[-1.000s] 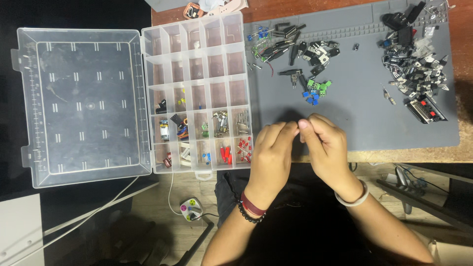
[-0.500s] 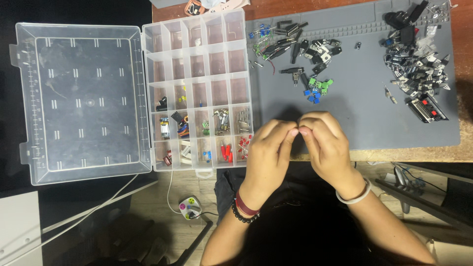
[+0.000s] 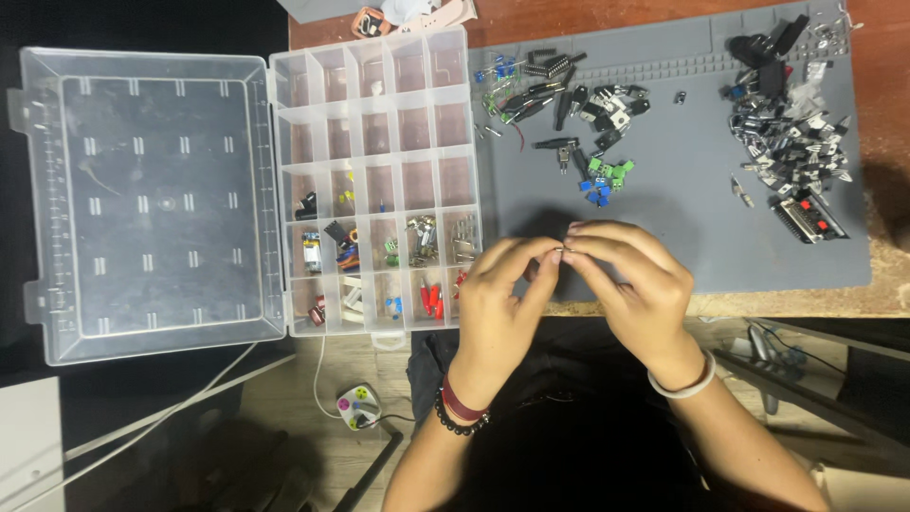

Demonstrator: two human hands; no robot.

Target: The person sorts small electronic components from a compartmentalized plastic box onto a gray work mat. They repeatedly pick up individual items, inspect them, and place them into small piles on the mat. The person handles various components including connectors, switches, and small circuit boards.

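Observation:
My left hand [image 3: 498, 303] and my right hand [image 3: 633, 283] meet fingertip to fingertip over the near edge of a grey work mat [image 3: 682, 223]. Together they pinch a tiny part [image 3: 563, 253], too small to identify. A clear compartment box [image 3: 379, 180] lies open just left of my left hand, several of its lower cells holding small electronic parts. Loose dark components [image 3: 569, 95] and small green and blue terminal blocks [image 3: 605, 180] lie on the mat beyond my hands.
The box's clear lid [image 3: 152, 199] lies flat at far left. A heap of black and silver components [image 3: 791, 142] sits at the mat's right. White cables and a small round device [image 3: 360, 406] lie below the table edge. The wooden table [image 3: 607, 19] shows behind.
My hands stay joined at the fingertips in nearly the same spot. The view has shifted slightly.

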